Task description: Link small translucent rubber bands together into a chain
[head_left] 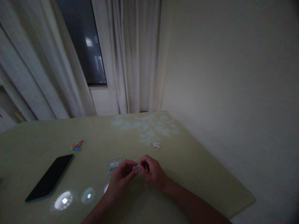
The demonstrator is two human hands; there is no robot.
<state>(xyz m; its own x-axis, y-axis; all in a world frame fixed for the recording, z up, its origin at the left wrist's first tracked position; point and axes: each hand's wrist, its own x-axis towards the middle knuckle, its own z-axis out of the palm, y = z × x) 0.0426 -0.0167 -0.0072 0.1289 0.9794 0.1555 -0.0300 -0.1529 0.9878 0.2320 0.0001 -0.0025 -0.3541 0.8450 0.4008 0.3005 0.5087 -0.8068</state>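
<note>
My left hand point(125, 173) and my right hand point(152, 171) meet over the table, each closed in a pinch. Between their fingertips is a small pale, thin, cord-like piece point(137, 167); its exact kind is too small to tell. Just behind my left hand lies a small clear plastic bag point(114, 164) with something greenish inside. A few small white pieces point(156, 145) rest on the table beyond my right hand.
A black tablet point(50, 177) lies at the left of the greenish table point(98, 133). Behind it sits a small pile of colourful pieces point(77, 146). Light reflections show on the near tabletop. A wall point(221, 77) runs along the right edge, and curtains point(137, 56) hang at the back.
</note>
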